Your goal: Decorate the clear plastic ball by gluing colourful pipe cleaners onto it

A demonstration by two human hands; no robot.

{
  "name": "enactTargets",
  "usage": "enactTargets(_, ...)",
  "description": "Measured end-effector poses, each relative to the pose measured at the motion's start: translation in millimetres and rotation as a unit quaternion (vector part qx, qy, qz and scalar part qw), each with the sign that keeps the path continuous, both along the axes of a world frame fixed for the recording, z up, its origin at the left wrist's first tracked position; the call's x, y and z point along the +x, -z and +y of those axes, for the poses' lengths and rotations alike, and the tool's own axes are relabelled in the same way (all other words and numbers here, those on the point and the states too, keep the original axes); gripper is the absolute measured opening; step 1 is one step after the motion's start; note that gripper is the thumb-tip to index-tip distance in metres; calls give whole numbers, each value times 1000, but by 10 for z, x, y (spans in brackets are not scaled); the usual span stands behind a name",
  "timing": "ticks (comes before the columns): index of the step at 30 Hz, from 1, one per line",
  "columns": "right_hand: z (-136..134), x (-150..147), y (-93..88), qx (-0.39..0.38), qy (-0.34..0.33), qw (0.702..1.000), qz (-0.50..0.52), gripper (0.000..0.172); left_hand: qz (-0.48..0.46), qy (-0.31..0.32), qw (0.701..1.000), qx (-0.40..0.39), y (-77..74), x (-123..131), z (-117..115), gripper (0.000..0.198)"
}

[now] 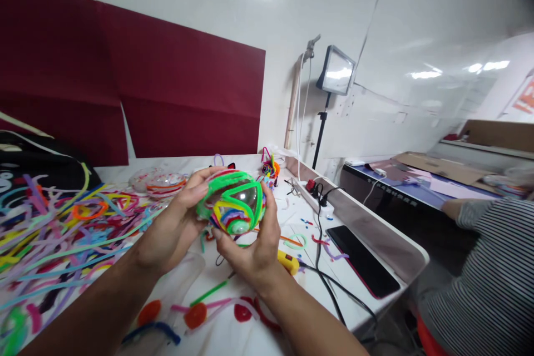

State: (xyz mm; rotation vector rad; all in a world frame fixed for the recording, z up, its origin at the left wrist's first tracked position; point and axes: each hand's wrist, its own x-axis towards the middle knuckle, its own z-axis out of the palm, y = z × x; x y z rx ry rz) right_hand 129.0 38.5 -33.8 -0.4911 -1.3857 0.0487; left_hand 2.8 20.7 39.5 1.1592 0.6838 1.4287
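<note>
The clear ball [243,196], covered with coloured fuzzy strips, is between the two hands, above the white table [306,295]. The left hand [171,231] is curved against its left side, pressing it. The right hand [254,242] pinches it from the right — thumb at the lower edge, fingers along the right side. Many loose strips [104,222] lie left of the hands; the yellow tool [287,262] is just beside the right wrist — the phone [362,260] lies farther right.
</note>
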Motion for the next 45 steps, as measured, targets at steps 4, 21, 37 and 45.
enactTargets(4,10,-9,5,-7,9,1000,8,87,6,-4,1000,-11,32,60,-18,52)
enactTargets(21,54,52,-55,-179,-91,977,71,88,-106,-5,986,-130,2,88,183,44)
enactTargets(37,46,99,-93,-149,-198,963,109,71,-154,-10,984,-94,-50,68,128,42)
enactTargets(45,38,116,-152,-144,-219,958,113,71,-165,-15,982,-92,-87,88,90,40)
